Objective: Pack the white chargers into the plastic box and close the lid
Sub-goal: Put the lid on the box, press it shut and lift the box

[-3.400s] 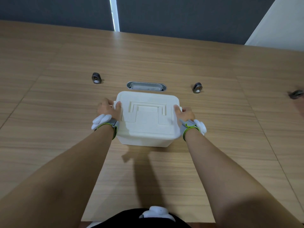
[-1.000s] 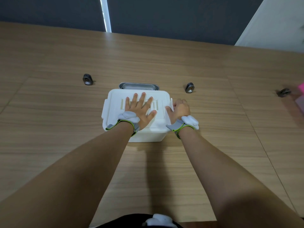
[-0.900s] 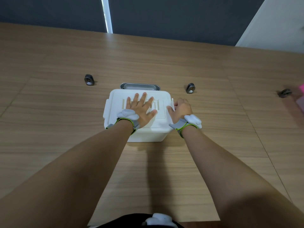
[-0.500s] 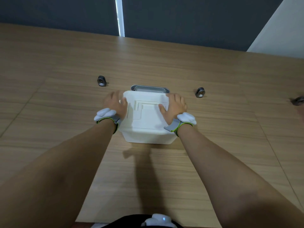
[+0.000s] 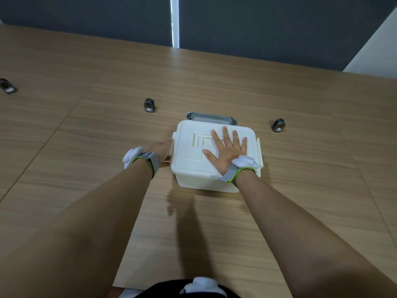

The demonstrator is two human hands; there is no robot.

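Note:
The white plastic box (image 5: 189,166) stands on the wooden table in the middle of the view with its lid on. No white chargers show; the inside of the box is hidden. My right hand (image 5: 227,150) lies flat on the right half of the lid, fingers spread, over the recessed handle. My left hand (image 5: 161,148) is pressed against the box's left side at the latch, its fingers curled there and mostly hidden from me.
A metal cable hatch (image 5: 211,117) is set in the table just behind the box. Small round metal fittings (image 5: 149,105) (image 5: 278,125) (image 5: 7,87) sit on the table to the left and right. A dark wall runs along the far edge.
My right hand has moved from the box's right edge to lie flat on the lid. My left hand stays at the left side, by the latch.

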